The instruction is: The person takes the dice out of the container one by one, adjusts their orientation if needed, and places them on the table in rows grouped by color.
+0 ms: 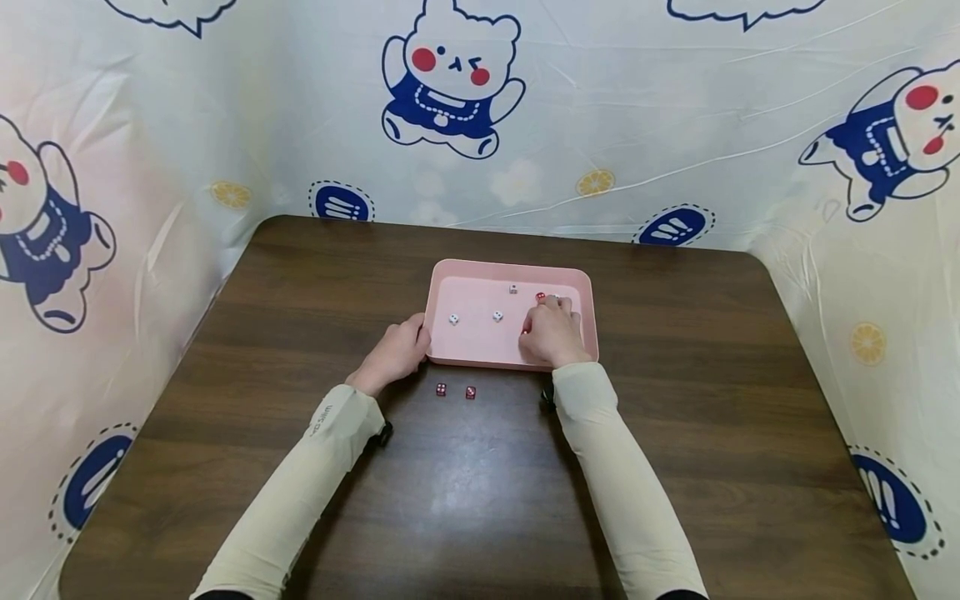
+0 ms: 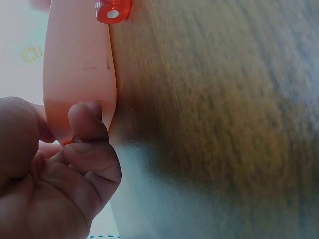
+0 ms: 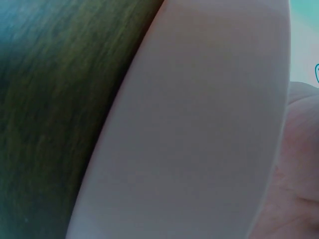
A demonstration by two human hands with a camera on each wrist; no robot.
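My left hand [image 1: 395, 350] grips the left end of a shallow pink tray [image 1: 480, 350], thumb and fingers at its rim near the front corner. In the left wrist view the fingers [image 2: 87, 122] curl against the tray's wall. My right hand [image 1: 557, 333] reaches over the front rim into the tray's right half, fingers bent downward. Beyond its fingertips shows a red die [image 1: 540, 297], and another bit of red peeks out at its left side. I cannot tell whether its fingers hold a die. White dice [image 1: 497, 317] lie in the tray's left and middle parts.
Two red dice [image 1: 470, 392] lie on the dark wooden table [image 1: 712, 400] in front of the tray, between the forearms. A patterned cloth [image 1: 585, 100] hangs behind the table and along both its sides.
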